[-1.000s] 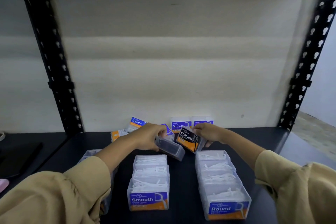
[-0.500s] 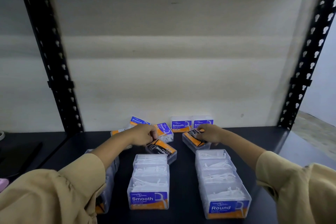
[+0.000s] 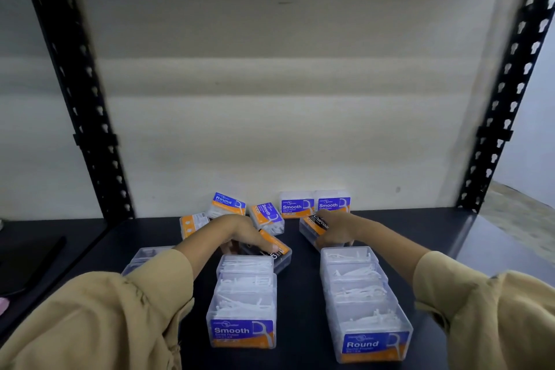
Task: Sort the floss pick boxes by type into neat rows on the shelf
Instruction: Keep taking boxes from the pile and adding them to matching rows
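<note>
Black-and-orange clear plastic Charcoal box (image 3: pixel 277 250) lies under the left hand (image 3: pixel 240 231), fingers curled over it, while the right hand (image 3: pixel 338 230) clasps a second Charcoal box (image 3: pixel 313 224).

Pale wall (image 3: pixel 285 84) behind black perforated uprights (image 3: pixel 85 117), speckled floor (image 3: pixel 522 207) far right.

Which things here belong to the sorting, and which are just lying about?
Part of the job:
left hand gripping a clear plastic black-and-orange floss box
right hand gripping a clear plastic Charcoal-labelled box
blue-labelled clear Smooth row
blue-labelled clear Round row
loose blue-and-orange boxes by the wall

Lying about:
flat black object
pink item
</note>
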Available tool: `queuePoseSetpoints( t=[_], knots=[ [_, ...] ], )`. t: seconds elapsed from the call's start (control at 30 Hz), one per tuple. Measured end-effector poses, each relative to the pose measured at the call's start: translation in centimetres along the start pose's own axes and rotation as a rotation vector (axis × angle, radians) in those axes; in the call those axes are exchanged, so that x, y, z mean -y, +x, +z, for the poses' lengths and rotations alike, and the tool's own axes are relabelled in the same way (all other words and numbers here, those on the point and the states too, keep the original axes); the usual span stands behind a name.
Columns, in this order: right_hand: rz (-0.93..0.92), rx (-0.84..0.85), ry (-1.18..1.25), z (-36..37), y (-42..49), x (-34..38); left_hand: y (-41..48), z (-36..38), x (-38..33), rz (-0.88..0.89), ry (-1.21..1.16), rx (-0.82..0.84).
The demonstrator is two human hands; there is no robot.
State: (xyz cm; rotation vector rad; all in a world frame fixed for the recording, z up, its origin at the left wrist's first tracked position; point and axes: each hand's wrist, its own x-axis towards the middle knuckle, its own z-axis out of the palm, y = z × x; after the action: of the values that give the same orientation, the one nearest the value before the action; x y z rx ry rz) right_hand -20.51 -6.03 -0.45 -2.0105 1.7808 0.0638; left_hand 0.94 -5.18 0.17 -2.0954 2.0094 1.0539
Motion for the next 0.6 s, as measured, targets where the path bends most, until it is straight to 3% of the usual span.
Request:
queuePoseSetpoints(
  t=[0.17, 0.33, 0.47, 0.53, 0.6],
  knots=[
    [0.033, -0.028, 0.33, -0.6, 0.4, -0.8, 0.2, 0.2, -0.4, -0.004, -0.1, -0.021],
    [0.116, -0.051, 0.382, -0.9, 0.4, -2.0, -0.2, 0.5, -2.2, 0.118, -0.216, -0.157],
    [0.1, -0.008, 0.522, -0.9, 0.1, -2.4, -0.4, 0.4, -3.8, 0.226, -0.141, -0.28],
    [0.084, -0.039, 0.502, -1.0, 0.0, -2.4, -0.2, 0.5, -4.2, 0.274, -0.06, -0.341],
    [0.048, -0.173, 0.351, -1.2, 0.1, -2.5, 0.0, 0.8, -4.5, 0.31, -0.013, -0.384]
  ],
)
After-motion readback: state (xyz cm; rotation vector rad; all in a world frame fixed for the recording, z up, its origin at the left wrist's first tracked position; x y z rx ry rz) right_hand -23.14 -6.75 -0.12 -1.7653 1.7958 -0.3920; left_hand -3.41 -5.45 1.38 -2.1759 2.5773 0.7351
